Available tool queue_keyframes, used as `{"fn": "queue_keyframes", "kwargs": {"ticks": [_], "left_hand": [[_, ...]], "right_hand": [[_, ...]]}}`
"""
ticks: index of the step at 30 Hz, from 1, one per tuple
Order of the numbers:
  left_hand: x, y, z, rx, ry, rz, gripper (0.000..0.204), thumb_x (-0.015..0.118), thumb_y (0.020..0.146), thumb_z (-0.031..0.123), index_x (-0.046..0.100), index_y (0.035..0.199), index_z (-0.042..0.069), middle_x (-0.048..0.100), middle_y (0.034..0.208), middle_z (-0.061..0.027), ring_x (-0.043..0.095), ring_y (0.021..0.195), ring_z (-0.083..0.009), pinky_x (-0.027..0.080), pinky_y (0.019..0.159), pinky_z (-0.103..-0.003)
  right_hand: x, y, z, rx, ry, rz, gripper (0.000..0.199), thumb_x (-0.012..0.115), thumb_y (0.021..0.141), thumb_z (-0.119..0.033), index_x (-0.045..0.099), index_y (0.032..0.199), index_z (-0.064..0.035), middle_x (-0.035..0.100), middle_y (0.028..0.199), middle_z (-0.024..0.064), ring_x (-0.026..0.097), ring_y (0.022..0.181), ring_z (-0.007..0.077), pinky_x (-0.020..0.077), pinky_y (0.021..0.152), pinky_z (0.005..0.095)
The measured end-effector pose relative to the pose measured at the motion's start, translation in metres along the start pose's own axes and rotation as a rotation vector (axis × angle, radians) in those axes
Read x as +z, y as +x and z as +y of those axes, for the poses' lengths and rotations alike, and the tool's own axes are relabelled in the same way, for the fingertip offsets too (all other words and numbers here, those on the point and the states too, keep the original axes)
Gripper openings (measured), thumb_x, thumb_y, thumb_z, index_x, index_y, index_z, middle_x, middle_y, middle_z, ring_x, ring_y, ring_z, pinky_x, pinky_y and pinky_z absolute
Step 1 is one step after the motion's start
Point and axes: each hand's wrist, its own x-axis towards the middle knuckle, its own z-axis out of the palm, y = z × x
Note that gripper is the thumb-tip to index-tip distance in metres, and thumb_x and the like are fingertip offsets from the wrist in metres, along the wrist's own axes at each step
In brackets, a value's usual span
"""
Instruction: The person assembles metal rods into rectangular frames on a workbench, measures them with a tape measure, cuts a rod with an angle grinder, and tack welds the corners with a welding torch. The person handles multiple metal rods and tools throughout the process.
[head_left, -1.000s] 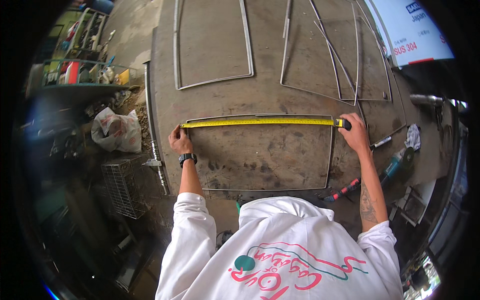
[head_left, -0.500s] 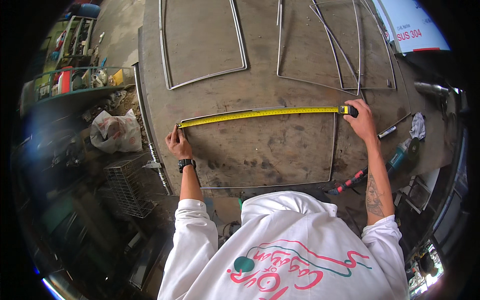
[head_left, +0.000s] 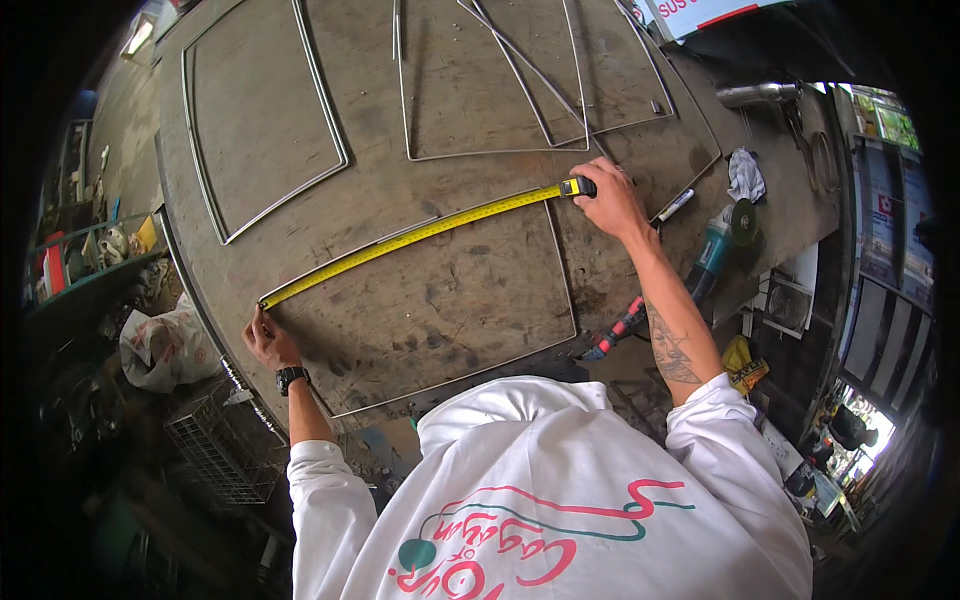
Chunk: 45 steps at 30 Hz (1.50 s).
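Note:
A yellow tape measure stretches along the far side of a thin metal rod frame that lies on the worktable. My left hand pinches the end of the tape at the frame's far left corner. On the other end, my right hand is wrapped round the black and yellow case, just past the frame's far right corner. Most of that frame's left side is hidden by my left hand and forearm.
Farther back lie another rod frame and several overlapping rods and frames. Right of my right forearm are a marker, a crumpled white cloth and a teal angle grinder. A wire basket stands beyond the table's left edge.
The whole view has swung, so the table and frames appear turned and shifted left. Both hands keep their hold on the tape, which stays stretched along the frame.

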Motion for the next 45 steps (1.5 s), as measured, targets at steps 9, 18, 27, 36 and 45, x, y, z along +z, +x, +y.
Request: {"fn": "queue_keyframes", "kwargs": {"ticks": [9,18,27,36,45], "left_hand": [[0.0,0.0,-0.004,-0.003,0.047,-0.004,0.026,0.067,0.101,0.013,0.074,0.126,0.018,0.06,0.104,-0.0103,0.06,0.087,-0.0249,0.05,0.079,-0.04],[-0.004,0.004,-0.003,-0.099,-0.056,-0.068,0.028,0.069,0.1,0.014,0.075,0.127,0.015,0.059,0.104,-0.008,0.058,0.083,-0.019,0.049,0.076,-0.035],[-0.015,0.011,0.001,-0.103,-0.048,-0.135,0.029,0.07,0.099,0.016,0.075,0.128,0.016,0.062,0.096,-0.0043,0.059,0.079,-0.0179,0.05,0.074,-0.035],[-0.014,0.012,0.02,-0.163,0.142,-0.114,0.03,0.068,0.1,0.023,0.072,0.129,0.021,0.065,0.098,-0.0079,0.066,0.082,-0.0239,0.053,0.077,-0.041],[-0.002,0.008,0.02,-0.174,0.108,-0.057,0.03,0.062,0.1,0.017,0.069,0.129,0.019,0.064,0.103,-0.0103,0.064,0.09,-0.0282,0.052,0.084,-0.043]], "right_hand": [[0.003,-0.006,-0.003,0.005,-0.052,0.008,0.049,0.078,0.082,-0.004,0.066,0.129,-0.0079,0.065,0.126,0.0117,0.061,0.12,0.0371,0.0493,0.102,0.0454],[0.01,-0.01,0.002,-0.007,-0.01,0.036,0.056,0.075,0.086,-0.005,0.062,0.14,-0.0118,0.063,0.133,0.0105,0.06,0.123,0.0374,0.0505,0.103,0.0469],[0.015,-0.014,0.002,0.05,0.047,0.061,0.058,0.076,0.086,-0.007,0.06,0.141,-0.0143,0.061,0.135,0.0073,0.059,0.124,0.037,0.051,0.102,0.0468],[0.016,-0.014,0.005,0.029,0.03,0.078,0.056,0.076,0.085,-0.006,0.061,0.138,-0.0141,0.062,0.131,0.0071,0.06,0.123,0.0369,0.0519,0.101,0.0471],[0.014,-0.014,0.002,0.053,0.047,0.059,0.054,0.076,0.086,-0.006,0.061,0.137,-0.0131,0.062,0.133,0.0087,0.061,0.122,0.0377,0.0518,0.1,0.0472]]}}
